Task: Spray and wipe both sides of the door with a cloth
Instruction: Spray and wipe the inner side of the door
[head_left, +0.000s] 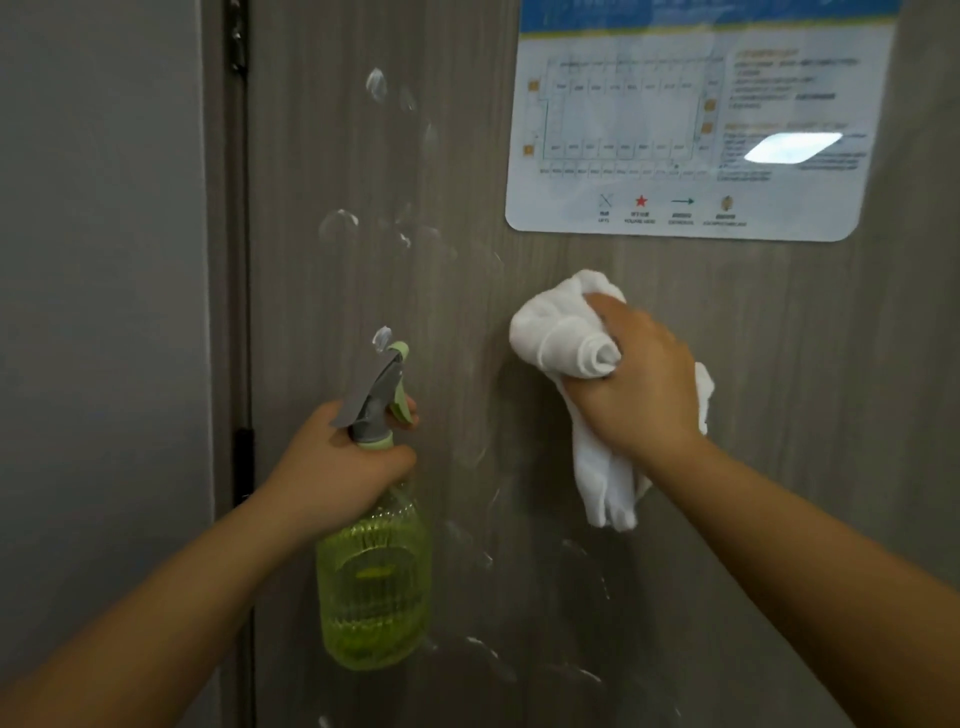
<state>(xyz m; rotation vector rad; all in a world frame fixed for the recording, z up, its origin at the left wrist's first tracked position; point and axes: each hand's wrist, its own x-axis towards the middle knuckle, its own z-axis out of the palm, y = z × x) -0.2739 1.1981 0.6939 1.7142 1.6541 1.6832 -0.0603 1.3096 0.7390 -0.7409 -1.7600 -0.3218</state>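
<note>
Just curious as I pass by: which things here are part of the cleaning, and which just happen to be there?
Part of the job:
spray bottle, held in the left hand
white cloth, gripped by the right hand
door, with wet spray marks

Just there:
floor-plan notice stuck on the door
hinge
wall

door (571, 519): matt grey wood-grain, wet streaks
cloth (561, 332): soft white fabric
spray bottle (374, 587): translucent green ribbed plastic
evacuation plan (675, 130): glossy laminated paper

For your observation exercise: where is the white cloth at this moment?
In the head view the white cloth is right of centre, bunched in the right hand against the door, just below the posted floor plan.
</note>
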